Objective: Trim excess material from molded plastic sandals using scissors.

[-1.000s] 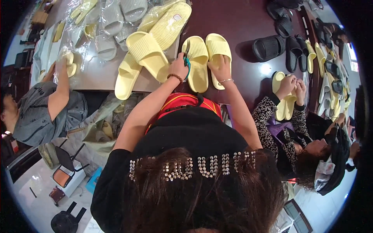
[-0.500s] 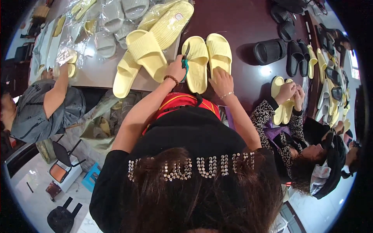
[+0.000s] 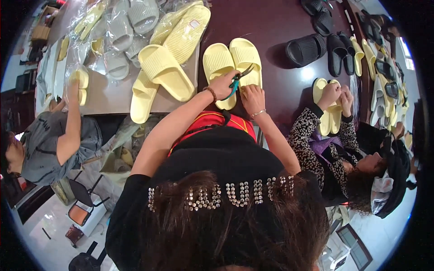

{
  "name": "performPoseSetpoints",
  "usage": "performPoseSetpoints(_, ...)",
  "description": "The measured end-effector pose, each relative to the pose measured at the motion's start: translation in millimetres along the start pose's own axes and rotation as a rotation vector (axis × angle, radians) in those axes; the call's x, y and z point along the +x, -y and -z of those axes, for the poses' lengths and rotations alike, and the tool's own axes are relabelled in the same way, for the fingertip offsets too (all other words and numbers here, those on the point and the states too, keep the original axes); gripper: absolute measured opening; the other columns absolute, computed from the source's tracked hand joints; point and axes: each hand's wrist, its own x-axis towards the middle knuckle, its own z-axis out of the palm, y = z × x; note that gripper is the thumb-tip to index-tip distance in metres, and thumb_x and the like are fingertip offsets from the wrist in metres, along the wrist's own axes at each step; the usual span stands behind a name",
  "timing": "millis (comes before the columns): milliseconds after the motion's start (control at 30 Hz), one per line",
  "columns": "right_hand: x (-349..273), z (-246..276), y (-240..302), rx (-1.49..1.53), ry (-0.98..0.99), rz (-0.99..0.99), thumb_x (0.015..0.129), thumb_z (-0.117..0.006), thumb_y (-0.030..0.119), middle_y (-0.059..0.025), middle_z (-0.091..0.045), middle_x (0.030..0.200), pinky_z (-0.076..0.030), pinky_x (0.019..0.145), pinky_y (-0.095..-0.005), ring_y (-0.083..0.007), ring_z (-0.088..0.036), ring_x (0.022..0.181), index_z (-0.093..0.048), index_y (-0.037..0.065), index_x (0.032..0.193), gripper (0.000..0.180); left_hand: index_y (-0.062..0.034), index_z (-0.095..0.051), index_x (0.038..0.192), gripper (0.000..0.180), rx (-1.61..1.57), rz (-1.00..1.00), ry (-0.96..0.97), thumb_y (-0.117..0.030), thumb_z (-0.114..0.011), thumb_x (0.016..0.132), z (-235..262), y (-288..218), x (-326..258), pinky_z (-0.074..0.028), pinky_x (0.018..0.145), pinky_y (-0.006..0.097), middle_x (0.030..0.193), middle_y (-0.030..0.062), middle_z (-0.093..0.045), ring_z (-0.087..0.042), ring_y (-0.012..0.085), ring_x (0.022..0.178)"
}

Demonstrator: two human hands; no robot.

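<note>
Two pale yellow slippers lie side by side in front of me, toes pointing away. My left hand (image 3: 222,86), with a brown bead bracelet, is closed round teal-handled scissors (image 3: 233,87). It hovers over the left slipper (image 3: 219,56), hiding part of its footbed. The dark blades stand apart and reach across the right slipper (image 3: 247,54), just below its strap. My right hand (image 3: 253,98) has its fingers curled on that slipper's heel end, gripping it. Just left of this pair, a yellow slipper (image 3: 167,72) rests across another yellow slipper (image 3: 143,97).
Bagged grey slippers (image 3: 118,27) and a bagged yellow pair (image 3: 192,31) pile up at the far left. Black slippers (image 3: 306,49) stand on the dark red table (image 3: 280,92). At right, a co-worker's hands (image 3: 339,95) work over yellow slippers; another person (image 3: 54,140) handles slippers at left.
My left hand has moved right with the scissors, from beside the left slipper to over the pair, and the blades now point right. My right hand has shifted slightly toward me.
</note>
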Motion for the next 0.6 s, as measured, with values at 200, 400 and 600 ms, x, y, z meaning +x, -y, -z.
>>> performPoseSetpoints(200, 11.6, -2.7, -3.2, -0.02, 0.09, -0.17, 0.075, -0.054, 0.023, -0.0088, -0.057, 0.079, -0.041, 0.06, -0.0382, -0.0259, -0.056, 0.072, -0.054, 0.01, 0.084, 0.016, -0.0131, -0.041, 0.115, 0.048, 0.007, 0.079, 0.088, -0.014, -0.056, 0.069, -1.5, 0.7, 8.1, -0.044, 0.064, 0.035, 0.083, 0.0147, -0.056, -0.056, 0.0281, 0.073)
performPoseSetpoints(400, 25.0, 15.9, 5.3, 0.136, 0.199, -0.17, 0.079, -0.05, 0.029, -0.0117, -0.059, 0.074, -0.046, 0.059, -0.0409, -0.0312, -0.058, 0.07, -0.049, 0.009, 0.097, 0.027, -0.0155, -0.043, 0.11, 0.038, -0.057, 0.125, 0.112, -0.019, -0.052, 0.074, -4.9, 4.6, -1.8, -0.043, 0.066, 0.04, 0.088, 0.0166, -0.057, -0.055, 0.0343, 0.08)
performPoseSetpoints(600, 60.9, -3.9, -6.8, 0.077, 0.475, -0.519, 0.079, -0.047, 0.033, -0.018, -0.059, 0.086, -0.046, 0.064, -0.0432, -0.0353, -0.057, 0.075, -0.037, 0.007, 0.117, 0.048, -0.0154, -0.044, 0.109, 0.037, -0.056, 0.139, 0.085, -0.018, -0.053, 0.073, 0.6, 3.0, -0.6, -0.043, 0.064, 0.039, 0.085, 0.0148, -0.058, -0.056, 0.0327, 0.077)
